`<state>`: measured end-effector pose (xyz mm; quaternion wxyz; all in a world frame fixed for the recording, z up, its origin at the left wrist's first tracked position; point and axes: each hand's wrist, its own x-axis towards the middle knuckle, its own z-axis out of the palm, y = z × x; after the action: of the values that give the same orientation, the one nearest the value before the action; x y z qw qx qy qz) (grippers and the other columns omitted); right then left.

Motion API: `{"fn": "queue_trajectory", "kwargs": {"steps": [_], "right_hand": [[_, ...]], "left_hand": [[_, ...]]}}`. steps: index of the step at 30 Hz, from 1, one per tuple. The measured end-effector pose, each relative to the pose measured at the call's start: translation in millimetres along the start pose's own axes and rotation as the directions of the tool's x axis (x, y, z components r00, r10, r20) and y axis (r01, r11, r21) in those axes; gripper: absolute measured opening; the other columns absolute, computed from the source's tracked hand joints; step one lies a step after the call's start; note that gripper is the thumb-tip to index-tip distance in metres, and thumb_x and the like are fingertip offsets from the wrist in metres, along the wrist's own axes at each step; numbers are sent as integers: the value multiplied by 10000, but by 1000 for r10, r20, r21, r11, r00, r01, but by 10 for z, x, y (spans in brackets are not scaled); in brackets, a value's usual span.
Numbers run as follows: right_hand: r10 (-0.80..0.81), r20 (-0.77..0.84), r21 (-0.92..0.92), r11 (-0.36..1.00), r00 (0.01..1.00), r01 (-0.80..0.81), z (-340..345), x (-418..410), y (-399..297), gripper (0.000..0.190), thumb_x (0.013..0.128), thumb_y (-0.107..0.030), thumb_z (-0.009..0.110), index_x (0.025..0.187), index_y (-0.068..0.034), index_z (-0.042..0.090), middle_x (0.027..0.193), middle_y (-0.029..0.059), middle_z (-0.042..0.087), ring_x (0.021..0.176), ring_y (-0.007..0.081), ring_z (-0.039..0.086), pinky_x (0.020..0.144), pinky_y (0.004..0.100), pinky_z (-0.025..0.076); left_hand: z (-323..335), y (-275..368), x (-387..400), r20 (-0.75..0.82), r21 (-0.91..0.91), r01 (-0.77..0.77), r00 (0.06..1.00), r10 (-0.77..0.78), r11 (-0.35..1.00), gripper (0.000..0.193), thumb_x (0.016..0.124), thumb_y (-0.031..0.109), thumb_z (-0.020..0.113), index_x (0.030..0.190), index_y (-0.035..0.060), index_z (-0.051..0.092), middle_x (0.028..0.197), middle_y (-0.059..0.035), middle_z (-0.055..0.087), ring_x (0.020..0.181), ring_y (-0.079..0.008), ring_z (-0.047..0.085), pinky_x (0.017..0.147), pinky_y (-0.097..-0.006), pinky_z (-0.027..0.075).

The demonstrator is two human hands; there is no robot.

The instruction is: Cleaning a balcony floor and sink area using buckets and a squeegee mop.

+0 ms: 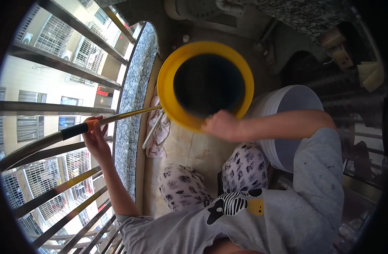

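My left hand (97,141) is closed around a metal pole (117,117) at its orange and dark green grip band. The pole slants across the window bars, and its far end meets the left side of a yellow round tub (168,79). The tub has a dark, round inside; whether that is liquid or a dark inner part, I cannot tell. My right hand (222,125), slightly blurred, lies on the near rim of the tub with its fingers curled. The fingertips are partly hidden.
A large white plastic bucket (276,158) lies tilted by my right knee. A pink cloth (162,130) and a thin white rod (152,131) lie on the tiled floor beside the granite sill (133,92). Metal window bars (57,111) run along the left. A granite counter (295,22) overhangs at the upper right.
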<state>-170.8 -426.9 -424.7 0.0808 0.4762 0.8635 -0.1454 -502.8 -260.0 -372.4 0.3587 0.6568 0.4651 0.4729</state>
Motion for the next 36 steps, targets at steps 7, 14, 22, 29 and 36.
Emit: {"fn": "queue_trajectory", "kwargs": {"steps": [7, 14, 22, 29, 36], "right_hand": [[-313, -96, 309, 893, 945, 327, 428, 55, -785, 125, 732, -110, 568, 783, -61, 672, 758, 141, 677, 721, 308, 677, 599, 393, 547], [-652, -35, 298, 716, 757, 631, 604, 41, -1181, 112, 729, -142, 583, 732, -47, 642, 683, 124, 664, 630, 281, 659, 552, 379, 531], [-723, 103, 280, 680, 683, 677, 504, 108, -1269, 122, 727, -149, 601, 742, -58, 681, 718, 123, 677, 680, 274, 670, 577, 385, 536], [-508, 136, 156, 859, 850, 488, -157, 279, -1044, 169, 775, -160, 590, 815, -29, 689, 863, 155, 668, 789, 294, 659, 680, 387, 531], [-296, -92, 163, 937, 951, 308, -1714, -155, -659, 235, 783, -244, 661, 906, -48, 617, 873, 118, 619, 815, 281, 642, 682, 368, 524]], "left_hand": [[-143, -173, 231, 188, 52, 38, 981, -47, 998, 245, 995, 219, 418, 1169, 50, 453, 1105, -124, 574, 1055, -204, 580, 849, -346, 551], [153, -268, 482, 244, 95, 51, 967, -73, 994, 280, 992, 238, 436, 1184, 37, 462, 1072, -100, 587, 1008, -178, 597, 795, -316, 566], [424, -192, 656, 136, -52, 134, 983, -126, 990, 360, 964, 250, 513, 1261, 53, 465, 1077, -87, 624, 1015, -149, 594, 810, -309, 522], [353, -253, 597, 40, 70, 70, 997, -73, 995, 249, 956, 247, 531, 1118, 59, 512, 884, -43, 639, 867, -112, 614, 689, -251, 479], [209, 178, 534, 127, 145, 109, 984, -128, 983, 250, 929, 177, 552, 1130, 35, 511, 886, -86, 652, 861, -174, 643, 717, -317, 482]]}}
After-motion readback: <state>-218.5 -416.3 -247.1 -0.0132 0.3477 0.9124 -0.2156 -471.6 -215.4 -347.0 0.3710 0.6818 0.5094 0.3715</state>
